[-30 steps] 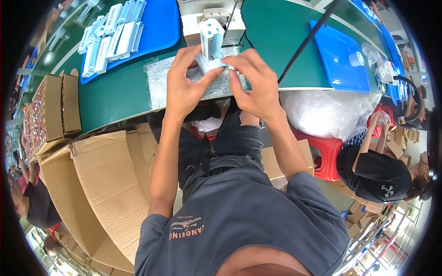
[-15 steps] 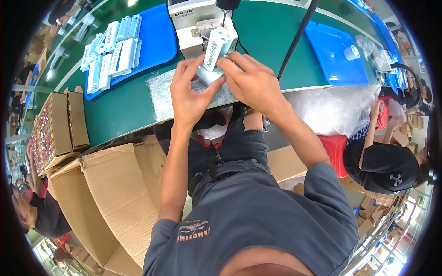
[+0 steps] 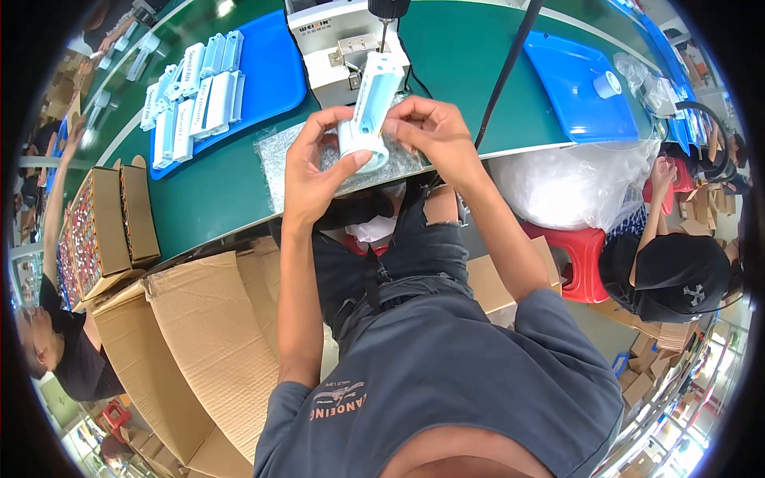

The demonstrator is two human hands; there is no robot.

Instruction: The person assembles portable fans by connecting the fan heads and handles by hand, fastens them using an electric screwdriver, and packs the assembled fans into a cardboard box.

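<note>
A pale blue plastic fan housing (image 3: 378, 94), with a long body and a round ring-shaped end, is tilted just over the table edge. My left hand (image 3: 312, 163) is closed around the ring end, its thumb along the near rim. Beside the lower body is my right hand (image 3: 438, 134), thumb and fingertips pinched together; whatever they hold is too small or hidden to make out. Right above the housing's far end hangs the bit of a powered screwdriver (image 3: 385, 33). Behind it stands a white screw feeder (image 3: 325, 60).
A blue tray (image 3: 275, 76) at left carries several similar housings (image 3: 191, 92). Another blue tray (image 3: 574, 95) at right holds a white round part (image 3: 607, 84). Bubble wrap (image 3: 275, 163) lies at the table edge. A dark cable (image 3: 510, 72) slants nearby. Open cartons (image 3: 199, 327) stand at left; co-workers sit both sides.
The housing has turned so its open side and ring end now show instead of the printed side. My right hand has shifted slightly outward, fingers pinched at its side.
</note>
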